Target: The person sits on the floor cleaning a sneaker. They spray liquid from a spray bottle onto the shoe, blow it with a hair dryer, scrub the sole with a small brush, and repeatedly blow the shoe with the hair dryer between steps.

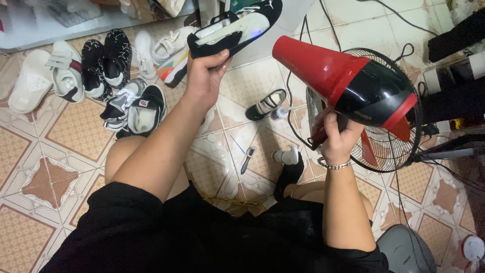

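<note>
Shoe [235, 28] black w/ white insole, held up sideways, heel end clamped in left hand [204, 76] | right hand [337, 136] wrapped tight on handle of red-black hairdryer [348, 83], nozzle near shoe, not touching | fan [389, 146] behind dryer | more shoes [108, 76] on tile floor [65, 131]

Open air between the hands, clutter on both flanks.

Between left hand [204, 76] and right hand [337, 134], a clear gap of air over tiled floor [76, 126]; below it, only a small tool [247, 159], a black shoe [266, 104] and a white bottle [286, 155] lying low. Left of the left hand, blocked by a huddle of shoes [121, 86]. Just right of the right hand, barred by a standing fan [389, 116] and trailing black cables [303, 40]. Straight ahead of the left hand, filled by the held black shoe [235, 28]; ahead of the right, by the red hair dryer [348, 83].
</note>
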